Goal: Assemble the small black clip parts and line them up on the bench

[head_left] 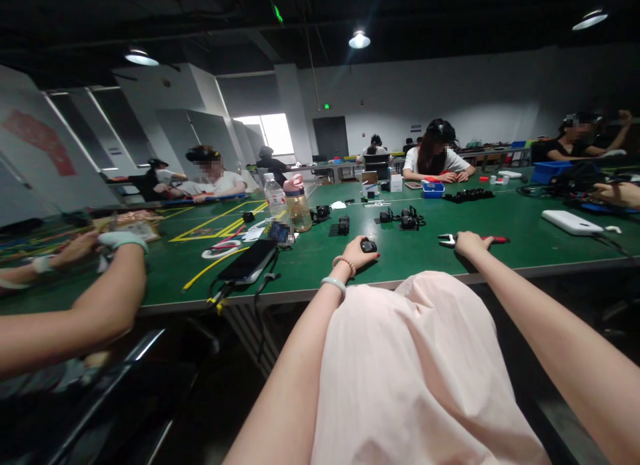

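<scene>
My left hand (pixel 356 256), with a beaded bracelet and a pale bangle at the wrist, is closed around a small black rounded device (pixel 369 245) at the table's near edge. What kind of device it is cannot be made out. To the right, my right hand (pixel 472 243) grips red-handled pliers (pixel 448 240) lying low over the green table (pixel 420 251). Their metal jaws point left and stand apart, and the red grip end shows past my hand. Beyond my left hand are small black parts with cables (pixel 410 218) and another black part (pixel 343 225).
A phone on a power bank (pixel 249 261) lies at the left near edge, with bottles (pixel 299 208) behind it. A white power bank (pixel 573 222) is at right. Co-workers' arms (pixel 115 278) reach in from the left; a person (pixel 437 158) sits opposite by a blue bin (pixel 433 189).
</scene>
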Tool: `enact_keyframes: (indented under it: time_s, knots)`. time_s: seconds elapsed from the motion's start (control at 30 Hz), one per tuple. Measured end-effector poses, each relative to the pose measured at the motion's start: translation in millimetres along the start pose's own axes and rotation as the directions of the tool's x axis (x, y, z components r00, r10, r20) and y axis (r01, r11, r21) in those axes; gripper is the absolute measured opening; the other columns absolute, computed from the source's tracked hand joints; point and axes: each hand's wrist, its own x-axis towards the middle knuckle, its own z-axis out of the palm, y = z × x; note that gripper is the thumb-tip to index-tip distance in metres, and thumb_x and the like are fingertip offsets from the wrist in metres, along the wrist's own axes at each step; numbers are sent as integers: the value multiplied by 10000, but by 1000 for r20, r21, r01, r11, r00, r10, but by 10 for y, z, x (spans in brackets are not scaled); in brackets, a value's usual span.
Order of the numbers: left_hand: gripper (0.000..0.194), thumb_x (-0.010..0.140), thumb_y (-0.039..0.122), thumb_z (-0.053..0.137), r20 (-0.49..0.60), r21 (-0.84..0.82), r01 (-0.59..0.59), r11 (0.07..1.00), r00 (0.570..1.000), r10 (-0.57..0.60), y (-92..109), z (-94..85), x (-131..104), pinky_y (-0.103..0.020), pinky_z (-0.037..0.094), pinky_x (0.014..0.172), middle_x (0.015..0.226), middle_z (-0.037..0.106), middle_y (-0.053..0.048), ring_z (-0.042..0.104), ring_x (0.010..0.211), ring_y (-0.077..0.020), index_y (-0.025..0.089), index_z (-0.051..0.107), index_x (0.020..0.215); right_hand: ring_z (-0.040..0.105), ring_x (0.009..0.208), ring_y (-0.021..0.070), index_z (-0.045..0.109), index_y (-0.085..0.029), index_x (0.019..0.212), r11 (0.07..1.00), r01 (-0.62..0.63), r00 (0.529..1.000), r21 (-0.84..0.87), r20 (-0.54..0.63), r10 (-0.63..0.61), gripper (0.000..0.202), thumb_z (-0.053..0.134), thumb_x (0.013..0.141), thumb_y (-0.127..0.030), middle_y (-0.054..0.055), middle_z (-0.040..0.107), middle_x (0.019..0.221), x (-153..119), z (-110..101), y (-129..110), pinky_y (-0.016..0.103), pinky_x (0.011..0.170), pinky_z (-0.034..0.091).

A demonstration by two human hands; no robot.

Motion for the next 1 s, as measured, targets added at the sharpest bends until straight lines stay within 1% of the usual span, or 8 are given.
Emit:
enact_keyframes:
  time_s: [0.3,0.4,0.5,0.6,0.67,0.83,0.9,1.0]
  knots:
    - [630,452,391,695,-19,-71,6,997,1000,-8,6,-17,-2,-316,416,766,934,577,-71,540,851,-221,163,517,1012,508,910,304,582,-156,869,990,31,985,-139,174,-7,231,513,656,-210,173,556,949,154,-183,95,520,732,339]
    - [601,467,364,696,-54,-190,-10,982,999,-1,-15,-36,8,-326,404,793,958,570,-73,534,870,-215,160,521,1005,538,847,297,593,-137,854,992,21,979,-128,205,6,269,525,639,-285,182,570,920,103,-205,67,462,675,395]
    - [587,488,342,692,-91,-370,-34,928,996,0,-47,-54,42,-341,392,821,987,563,-80,524,899,-210,154,509,1013,549,841,295,601,-145,855,991,71,989,-114,139,-55,286,537,619,-296,166,581,908,9,-285,-105,419,672,406]
    - [563,508,296,683,-83,-609,-27,793,996,-29,-61,-75,78,-353,393,823,989,569,-80,534,892,-203,150,498,1019,554,851,259,596,-179,899,986,153,986,-70,82,-147,304,525,625,-287,125,591,910,-125,-466,-452,345,689,408]
    - [517,550,281,654,-29,-778,3,629,999,-41,-54,-105,81,-354,407,802,999,571,-80,559,852,-194,152,490,1023,554,852,234,584,-185,929,968,249,968,-18,3,-249,319,517,626,-257,103,597,909,-240,-621,-758,291,682,404]
    - [396,660,309,529,160,-964,161,210,987,-19,-13,-223,4,-327,455,684,990,584,-99,594,800,-212,135,503,1015,538,858,191,563,-187,905,841,538,838,60,-141,-527,284,478,635,-177,65,598,926,-623,-863,-1508,226,667,386]
    - [399,683,337,477,216,-966,219,137,976,-38,6,-258,-30,-328,462,650,912,613,-108,597,791,-228,108,513,1008,532,867,196,561,-185,888,828,558,821,54,-176,-543,264,465,643,-166,68,591,937,-783,-867,-1696,234,676,384]
    - [437,718,399,393,269,-952,276,134,961,-67,48,-283,-58,-327,465,626,824,633,-99,604,763,-226,99,519,1009,527,875,198,562,-179,880,832,552,828,62,-155,-538,243,453,662,-166,77,586,935,-960,-848,-1805,240,690,383]
